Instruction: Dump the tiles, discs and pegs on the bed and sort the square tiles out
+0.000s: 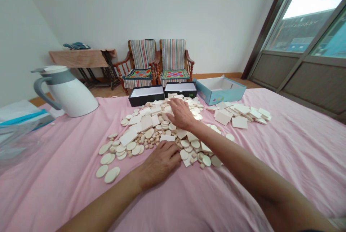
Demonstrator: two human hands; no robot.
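A heap of pale, unpainted wooden pieces spreads over the pink cloth: round discs [131,146], square tiles [146,123] and small beads [149,140]. My left hand [161,162] rests at the heap's near edge, its fingers bent and close together. Just beyond those fingers lies a square tile [167,138]; the fingertips are hidden, so I cannot tell what they hold. Over the middle of the heap, my right hand [181,113] reaches with thumb and fingers apart, palm down, close above the tiles and discs.
Behind the heap stand two black boxes [146,101] and a light blue box [225,96]. More square tiles [239,123] lie at the right. A white and grey jug [71,95] and a clear plastic bag [20,141] are at the left. Two wooden chairs [143,53] stand beyond.
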